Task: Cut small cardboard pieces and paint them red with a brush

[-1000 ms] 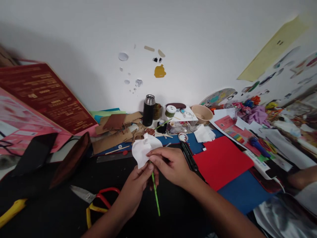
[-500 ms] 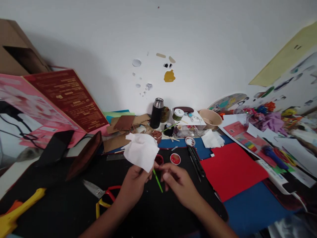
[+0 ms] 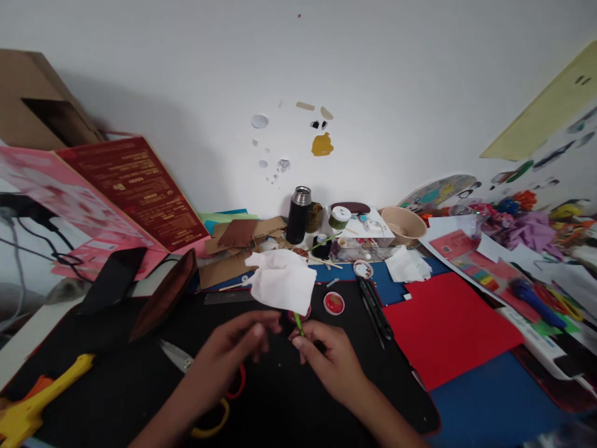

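Observation:
A white tissue-like piece point(image 3: 282, 281) spreads out at the top of a thin green stick point(image 3: 298, 323). My right hand point(image 3: 329, 358) pinches that stick near its lower end, thumb against fingers. Just to the left, my left hand point(image 3: 233, 348) is apart from the stick, its fingers spread and holding nothing. Behind the tissue, a small red pot is mostly hidden. Another small tub with red contents point(image 3: 334, 303) sits on the black mat point(image 3: 275, 398) beyond my right hand. Scissors point(image 3: 209, 417) with red and yellow handles lie partly under my left forearm.
Red sheet point(image 3: 452, 330) lies at the right on a blue surface. A black bottle point(image 3: 298, 214), cardboard scraps point(image 3: 224, 269) and a tan bowl point(image 3: 403, 225) line the wall. Dark pens point(image 3: 374, 311) rest right of the tub; a yellow-handled tool point(image 3: 46, 398) is at left.
My left hand has let go of the tissue and stick and moved left and down. My right hand now grips the green stick. The view has shifted slightly.

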Available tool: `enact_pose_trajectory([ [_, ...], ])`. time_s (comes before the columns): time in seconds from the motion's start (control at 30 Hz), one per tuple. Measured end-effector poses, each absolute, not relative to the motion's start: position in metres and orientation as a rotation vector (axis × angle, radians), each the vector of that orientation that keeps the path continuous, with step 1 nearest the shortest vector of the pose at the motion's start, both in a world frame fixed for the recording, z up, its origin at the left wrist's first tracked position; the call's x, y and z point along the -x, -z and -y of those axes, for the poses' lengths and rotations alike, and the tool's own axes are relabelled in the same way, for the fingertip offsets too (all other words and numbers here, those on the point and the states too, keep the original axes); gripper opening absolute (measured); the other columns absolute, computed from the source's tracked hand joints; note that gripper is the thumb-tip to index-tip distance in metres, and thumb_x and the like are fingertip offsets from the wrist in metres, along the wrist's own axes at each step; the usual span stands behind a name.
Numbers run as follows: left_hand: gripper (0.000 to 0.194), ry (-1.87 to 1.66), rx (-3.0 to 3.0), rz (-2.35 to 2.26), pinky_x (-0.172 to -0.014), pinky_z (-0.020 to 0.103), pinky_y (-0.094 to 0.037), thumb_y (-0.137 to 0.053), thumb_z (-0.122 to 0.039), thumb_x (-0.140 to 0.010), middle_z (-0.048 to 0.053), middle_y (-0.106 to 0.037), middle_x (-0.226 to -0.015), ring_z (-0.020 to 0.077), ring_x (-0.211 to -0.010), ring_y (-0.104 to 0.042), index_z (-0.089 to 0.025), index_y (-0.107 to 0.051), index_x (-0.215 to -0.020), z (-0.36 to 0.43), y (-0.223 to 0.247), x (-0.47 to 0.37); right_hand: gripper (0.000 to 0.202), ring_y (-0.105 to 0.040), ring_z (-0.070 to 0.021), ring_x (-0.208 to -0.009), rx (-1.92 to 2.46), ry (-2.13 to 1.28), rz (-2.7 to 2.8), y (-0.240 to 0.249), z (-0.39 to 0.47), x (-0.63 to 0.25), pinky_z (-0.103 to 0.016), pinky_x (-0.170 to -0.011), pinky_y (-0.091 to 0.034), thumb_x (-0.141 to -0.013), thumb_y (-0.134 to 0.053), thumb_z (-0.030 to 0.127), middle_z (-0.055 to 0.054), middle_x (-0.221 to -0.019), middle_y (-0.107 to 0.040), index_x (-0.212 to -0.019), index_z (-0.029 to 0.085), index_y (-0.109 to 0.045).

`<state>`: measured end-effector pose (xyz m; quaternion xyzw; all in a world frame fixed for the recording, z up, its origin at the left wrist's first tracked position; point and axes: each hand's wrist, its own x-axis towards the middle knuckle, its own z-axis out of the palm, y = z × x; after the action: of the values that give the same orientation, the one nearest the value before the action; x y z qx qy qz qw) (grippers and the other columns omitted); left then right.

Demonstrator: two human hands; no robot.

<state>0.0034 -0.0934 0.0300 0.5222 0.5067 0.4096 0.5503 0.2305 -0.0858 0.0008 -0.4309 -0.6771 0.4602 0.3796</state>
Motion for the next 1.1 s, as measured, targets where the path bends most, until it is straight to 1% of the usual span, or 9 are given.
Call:
enact_pose_trajectory([
  [0.1,0.041,-1.473,-1.101,-1.612,-0.065,0.026,-0.050,-0.065,-0.063,-0.095,0.002,-0.068,-0.079,0.0188,-0.073,-0.061,-0.023,-0.074,-0.098,0.097,-0.041,0.027,0.028,-0.059,-0.0140,-0.060,1.129,-1.205,1.749,0.003,0.086,-0.236,-0.023,-0.059,-0.041,-0.102,-0.062,0.040,0.001,-0.066,-0.064,-0.090,0.018,-0.075],
  [0.17,0.038,-1.613,-1.222,-1.651,-0.080,0.028,-0.054,-0.067,-0.058,-0.095,0.004,-0.073,-0.100,0.0217,-0.091,-0.066,-0.028,-0.073,-0.116,0.093,-0.059,0.036,0.027,-0.060,-0.0145,-0.060,1.123,-1.208,1.798,0.003,0.086,-0.236,-0.024,-0.060,-0.042,-0.102,-0.064,0.039,0.001,-0.066,-0.065,-0.090,0.019,-0.076],
  [0.23,0.049,-1.438,-1.470,-1.567,-0.093,0.032,-0.055,-0.074,-0.055,-0.089,0.006,-0.074,-0.122,0.0267,-0.106,-0.067,-0.030,-0.072,-0.131,0.084,-0.079,0.035,0.026,-0.062,-0.0156,-0.063,1.090,-1.195,1.863,0.001,0.087,-0.233,-0.025,-0.063,-0.044,-0.102,-0.065,0.039,0.000,-0.068,-0.068,-0.089,0.020,-0.076],
  [0.4,0.037,-1.083,-1.588,-1.328,-0.095,0.040,-0.057,-0.084,-0.049,-0.077,0.011,-0.081,-0.106,0.0357,-0.103,-0.071,-0.026,-0.085,-0.106,0.064,-0.098,0.018,0.025,-0.070,-0.0185,-0.074,0.999,-1.184,1.924,-0.005,0.089,-0.229,-0.026,-0.069,-0.048,-0.105,-0.063,0.036,-0.005,-0.082,-0.077,-0.091,0.021,-0.077],
  [0.57,0.028,-1.001,-1.465,-1.306,-0.071,0.034,-0.058,-0.083,-0.050,-0.076,0.009,-0.081,-0.086,0.0298,-0.080,-0.071,-0.024,-0.086,-0.087,0.058,-0.083,0.019,0.027,-0.071,-0.0185,-0.076,0.994,-1.240,1.919,-0.003,0.092,-0.236,-0.027,-0.071,-0.048,-0.105,-0.063,0.038,-0.005,-0.083,-0.078,-0.092,0.021,-0.079],
  [0.73,0.028,-1.039,-1.472,-1.445,-0.052,0.024,-0.042,-0.083,-0.048,-0.074,0.002,-0.068,-0.063,0.0176,-0.058,-0.055,-0.021,-0.078,-0.069,0.049,-0.070,0.022,0.045,-0.060,-0.0163,-0.063,1.122,-1.235,1.718,0.004,0.092,-0.238,-0.026,-0.061,-0.042,-0.105,-0.057,0.055,-0.003,-0.071,-0.069,-0.093,0.019,-0.081],
  [0.83,0.030,-1.048,-1.521,-1.513,-0.050,0.023,-0.034,-0.081,-0.047,-0.076,0.000,-0.059,-0.057,0.0144,-0.055,-0.048,-0.020,-0.074,-0.063,0.046,-0.063,0.021,0.055,-0.047,-0.0133,-0.055,1.170,-1.294,1.577,0.011,0.094,-0.235,-0.025,-0.054,-0.034,-0.102,-0.055,0.065,0.001,-0.060,-0.056,-0.089,0.018,-0.081],
  [0.93,0.035,-1.055,-1.412,-1.432,-0.050,0.022,-0.034,-0.081,-0.053,-0.076,0.000,-0.061,-0.060,0.0135,-0.055,-0.047,-0.019,-0.077,-0.069,0.045,-0.055,0.019,0.062,-0.032,-0.0095,-0.046,1.138,-1.530,1.414,0.018,0.097,-0.231,-0.024,-0.048,-0.024,-0.097,-0.058,0.073,0.008,-0.049,-0.037,-0.082,0.016,-0.075],
  [1.1,0.046,-1.036,-1.218,-1.261,-0.055,0.025,-0.042,-0.079,-0.063,-0.079,0.005,-0.071,-0.069,0.0164,-0.059,-0.054,-0.017,-0.081,-0.081,0.045,-0.049,0.015,0.061,-0.021,-0.0059,-0.037,1.022,-1.865,1.071,0.025,0.101,-0.230,-0.021,-0.041,-0.019,-0.089,-0.067,0.077,0.012,-0.041,-0.034,-0.075,0.017,-0.066],
])
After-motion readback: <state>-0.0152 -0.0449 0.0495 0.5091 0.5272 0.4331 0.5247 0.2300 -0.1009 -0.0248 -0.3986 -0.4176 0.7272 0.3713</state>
